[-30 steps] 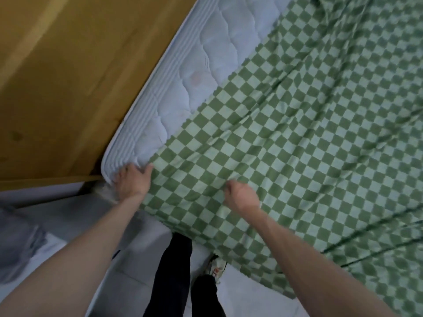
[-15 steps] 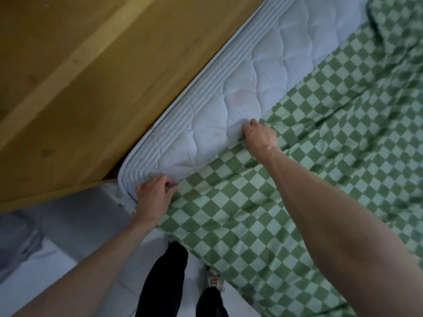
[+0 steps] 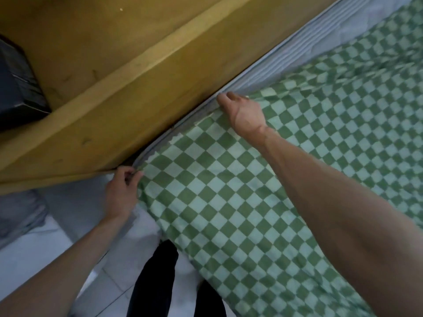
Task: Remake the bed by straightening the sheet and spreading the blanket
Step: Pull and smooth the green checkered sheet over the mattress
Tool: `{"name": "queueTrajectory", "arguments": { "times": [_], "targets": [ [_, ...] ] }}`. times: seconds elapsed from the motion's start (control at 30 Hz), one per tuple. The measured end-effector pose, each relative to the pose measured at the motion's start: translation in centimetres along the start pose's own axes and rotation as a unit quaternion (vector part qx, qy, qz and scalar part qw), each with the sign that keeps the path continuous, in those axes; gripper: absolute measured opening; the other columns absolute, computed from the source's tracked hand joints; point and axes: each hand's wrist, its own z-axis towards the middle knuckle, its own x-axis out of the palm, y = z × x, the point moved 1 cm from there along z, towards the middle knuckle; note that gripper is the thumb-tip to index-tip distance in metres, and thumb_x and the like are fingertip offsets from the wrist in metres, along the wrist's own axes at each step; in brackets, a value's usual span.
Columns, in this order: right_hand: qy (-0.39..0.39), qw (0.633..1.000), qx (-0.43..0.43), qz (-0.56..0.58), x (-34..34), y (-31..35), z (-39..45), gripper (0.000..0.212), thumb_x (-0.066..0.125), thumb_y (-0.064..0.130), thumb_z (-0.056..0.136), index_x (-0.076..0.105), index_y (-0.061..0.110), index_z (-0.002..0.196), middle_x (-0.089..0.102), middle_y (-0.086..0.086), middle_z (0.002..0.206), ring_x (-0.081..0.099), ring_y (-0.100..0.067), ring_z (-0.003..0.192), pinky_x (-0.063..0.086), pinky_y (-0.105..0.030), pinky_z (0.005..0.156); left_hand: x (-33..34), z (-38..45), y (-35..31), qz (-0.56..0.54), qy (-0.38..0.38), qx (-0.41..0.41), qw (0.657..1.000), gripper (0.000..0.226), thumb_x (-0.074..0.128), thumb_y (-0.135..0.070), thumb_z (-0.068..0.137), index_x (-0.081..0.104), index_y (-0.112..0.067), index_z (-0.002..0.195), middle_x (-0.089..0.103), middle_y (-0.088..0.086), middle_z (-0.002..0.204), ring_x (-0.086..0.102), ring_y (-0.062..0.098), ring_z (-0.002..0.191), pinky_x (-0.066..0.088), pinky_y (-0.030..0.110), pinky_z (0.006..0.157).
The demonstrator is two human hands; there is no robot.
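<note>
— At the mattress corner, beside the wooden headboard [image 3: 119, 72], our left hand [image 3: 122, 193] pinches the corner of the green checkered sheet [image 3: 229, 202] with curled fingers.

— And our right hand [image 3: 245, 113]?

— Further along that same edge, its fingers are curled over the hem where the quilted mattress [image 3: 297, 49] shows bare beyond it.

— How will the sheet handle?

— Light, limp and easily creased, we judge. It's best taken at the hem and corner and drawn taut between both grips.
</note>
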Motion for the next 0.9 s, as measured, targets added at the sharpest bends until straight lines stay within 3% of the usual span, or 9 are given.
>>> {"name": "queueTrajectory", "arguments": {
  "times": [0.1, 0.17, 0.2, 0.27, 0.37, 0.47, 0.6, 0.77, 0.9],
  "targets": [
    [0.117, 0.988, 0.083, -0.05, 1.6, -1.6, -0.2, 0.045, 0.053, 0.0, 0.095, 0.042, 0.017, 0.135, 0.053, -0.012, 0.119, 0.063, -0.035, 0.091, 0.049, -0.042, 0.068, 0.5, 0.5, 0.8, -0.025, 0.029, -0.034, 0.999, 0.036, 0.061, -0.044, 0.099, 0.06, -0.017, 0.122, 0.068, 0.005, 0.113, 0.063, 0.025, 0.101, 0.053, 0.044, 0.087],
    [0.173, 0.973, 0.124, -0.087, 2.4, -2.9, -0.4, 0.041, 0.05, 0.002, 0.097, 0.048, 0.013, 0.136, 0.05, -0.014, 0.129, 0.061, -0.037, 0.106, 0.05, -0.045, 0.084, 0.8, 0.4, 1.5, -0.021, 0.04, -0.031, 0.999, 0.035, 0.066, -0.037, 0.098, 0.063, -0.015, 0.124, 0.068, 0.007, 0.113, 0.062, 0.022, 0.098, 0.048, 0.037, 0.083],
    [0.175, 0.971, 0.13, -0.094, 2.6, -3.3, -0.3, 0.038, 0.048, 0.004, 0.098, 0.05, 0.011, 0.135, 0.048, -0.014, 0.132, 0.06, -0.038, 0.108, 0.048, -0.044, 0.084, 0.8, 0.4, 1.7, -0.012, 0.04, -0.025, 0.999, 0.034, 0.067, -0.036, 0.097, 0.065, -0.014, 0.123, 0.068, 0.007, 0.111, 0.061, 0.02, 0.096, 0.046, 0.034, 0.081],
    [0.141, 0.977, 0.139, -0.074, 2.8, -3.4, 0.3, 0.035, 0.047, 0.005, 0.099, 0.05, 0.007, 0.133, 0.044, -0.016, 0.135, 0.061, -0.04, 0.105, 0.044, -0.044, 0.075, 0.6, 0.3, 2.0, -0.004, 0.037, -0.017, 0.999, 0.033, 0.066, -0.038, 0.098, 0.068, -0.012, 0.117, 0.069, 0.007, 0.109, 0.062, 0.021, 0.096, 0.045, 0.034, 0.081],
    [0.086, 0.985, 0.145, -0.04, 2.6, -3.1, 1.8, 0.032, 0.052, 0.004, 0.096, 0.045, 0.007, 0.128, 0.053, -0.019, 0.121, 0.062, -0.04, 0.098, 0.04, -0.041, 0.069, 0.1, 0.6, 2.3, 0.016, 0.02, -0.023, 0.999, 0.034, 0.062, -0.043, 0.099, 0.068, -0.011, 0.109, 0.07, 0.008, 0.106, 0.063, 0.026, 0.096, 0.047, 0.038, 0.08],
    [0.106, 0.985, 0.131, -0.042, 2.5, -3.3, 3.1, 0.022, 0.047, 0.005, 0.098, 0.045, 0.012, 0.12, 0.064, -0.019, 0.109, 0.064, -0.037, 0.096, 0.045, -0.04, 0.07, -0.4, 1.5, 2.6, 0.004, -0.011, -0.044, 0.999, 0.034, 0.06, -0.046, 0.099, 0.067, -0.014, 0.105, 0.07, 0.008, 0.106, 0.062, 0.026, 0.095, 0.045, 0.038, 0.078],
    [0.106, 0.987, 0.117, -0.015, 1.9, -3.9, 4.2, 0.024, 0.043, 0.012, 0.104, 0.057, 0.02, 0.122, 0.067, -0.016, 0.114, 0.065, -0.036, 0.099, 0.055, -0.044, 0.082, -0.1, 2.7, 2.5, -0.094, -0.031, -0.108, 0.989, 0.043, 0.062, -0.054, 0.096, 0.071, -0.014, 0.112, 0.072, 0.005, 0.112, 0.066, 0.026, 0.102, 0.054, 0.044, 0.091],
    [-0.128, 0.988, 0.082, 0.036, 1.5, -3.3, 5.0, 0.029, 0.037, 0.012, 0.1, 0.058, 0.006, 0.12, 0.057, -0.018, 0.122, 0.061, -0.038, 0.089, 0.053, -0.051, 0.075, 1.0, 3.6, 2.1, -0.111, -0.107, -0.15, 0.977, 0.053, 0.057, -0.064, 0.093, 0.076, -0.015, 0.101, 0.074, 0.003, 0.109, 0.065, 0.021, 0.096, 0.044, 0.03, 0.082],
    [-0.077, 0.988, 0.119, 0.055, 2.9, -1.5, 6.4, 0.03, 0.042, 0.004, 0.098, 0.054, 0.005, 0.125, 0.049, -0.017, 0.133, 0.06, -0.036, 0.095, 0.054, -0.049, 0.085, 2.1, 4.1, 2.0, -0.14, -0.136, -0.231, 0.953, 0.051, 0.058, -0.059, 0.096, 0.068, -0.009, 0.091, 0.073, 0.011, 0.11, 0.065, 0.026, 0.095, 0.051, 0.038, 0.086]
  ]
}}
